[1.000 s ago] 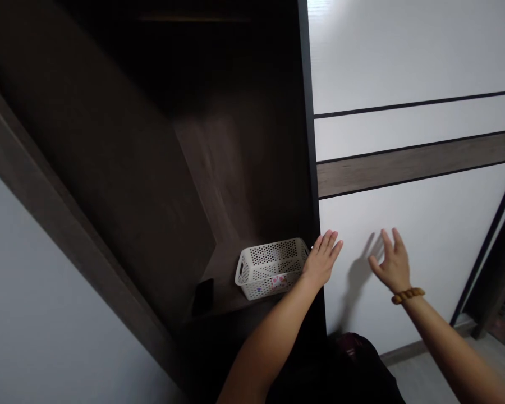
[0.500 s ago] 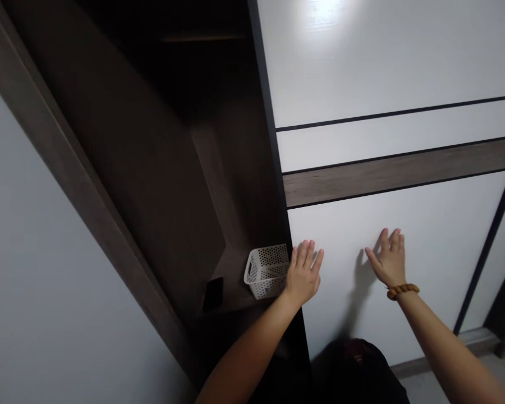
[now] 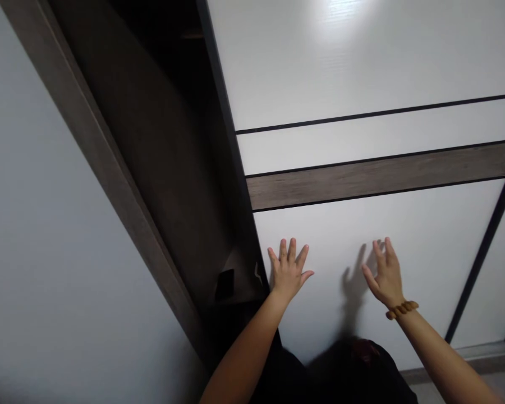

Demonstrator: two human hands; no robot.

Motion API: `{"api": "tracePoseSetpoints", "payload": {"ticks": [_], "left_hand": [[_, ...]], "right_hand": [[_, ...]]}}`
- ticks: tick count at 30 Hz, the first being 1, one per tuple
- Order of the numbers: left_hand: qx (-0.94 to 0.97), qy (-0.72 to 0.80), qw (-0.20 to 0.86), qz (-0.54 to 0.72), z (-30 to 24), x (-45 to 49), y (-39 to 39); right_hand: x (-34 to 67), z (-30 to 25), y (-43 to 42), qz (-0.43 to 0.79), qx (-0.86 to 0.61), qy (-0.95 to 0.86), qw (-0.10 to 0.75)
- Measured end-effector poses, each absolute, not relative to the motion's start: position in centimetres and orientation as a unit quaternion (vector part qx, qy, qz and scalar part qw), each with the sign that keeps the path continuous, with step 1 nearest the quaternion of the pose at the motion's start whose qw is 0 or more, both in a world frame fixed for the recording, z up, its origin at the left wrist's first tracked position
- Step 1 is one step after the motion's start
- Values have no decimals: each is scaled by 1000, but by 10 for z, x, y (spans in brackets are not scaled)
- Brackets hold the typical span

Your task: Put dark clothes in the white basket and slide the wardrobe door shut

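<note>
A white sliding wardrobe door (image 3: 362,73) fills the right of the view, with a dark wood-grain band (image 3: 379,175) across it and thin black lines. My left hand (image 3: 288,270) is spread open on the door's lower white panel, close to its left edge. My right hand (image 3: 385,274) is also open, fingers apart, further right on that panel and casting a shadow. It holds nothing, and a wooden bead bracelet (image 3: 402,310) circles its wrist. The white basket is hidden behind the door.
To the left, a dark wood wardrobe interior (image 3: 151,168) stays partly visible, with a black phone-like object (image 3: 224,284) on its shelf. A grey wall panel (image 3: 67,235) and dark frame (image 3: 101,163) run along the left. A dark bag (image 3: 362,370) sits low.
The white door has slid left across the opening, and my hands have moved with it. The white basket has gone out of sight behind the door, and less of the dark interior shows.
</note>
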State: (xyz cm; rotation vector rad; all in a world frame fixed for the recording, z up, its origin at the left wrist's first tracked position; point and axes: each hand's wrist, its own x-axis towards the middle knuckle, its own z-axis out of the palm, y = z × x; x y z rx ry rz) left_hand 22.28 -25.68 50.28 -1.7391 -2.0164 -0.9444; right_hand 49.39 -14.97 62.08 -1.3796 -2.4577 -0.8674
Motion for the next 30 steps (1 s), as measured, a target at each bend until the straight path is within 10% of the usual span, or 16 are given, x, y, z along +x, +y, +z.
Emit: {"api": "tracePoseSetpoints", "payload": {"ticks": [14,30], "left_hand": [[-590,-719,131,-343,520,217,-275],[-541,-771,70,-328,528,285,-281]], "right_hand": [[618,690,-54,-124,-653,-746,45],[657,671,-58,-223,-528,-819,-17]]}}
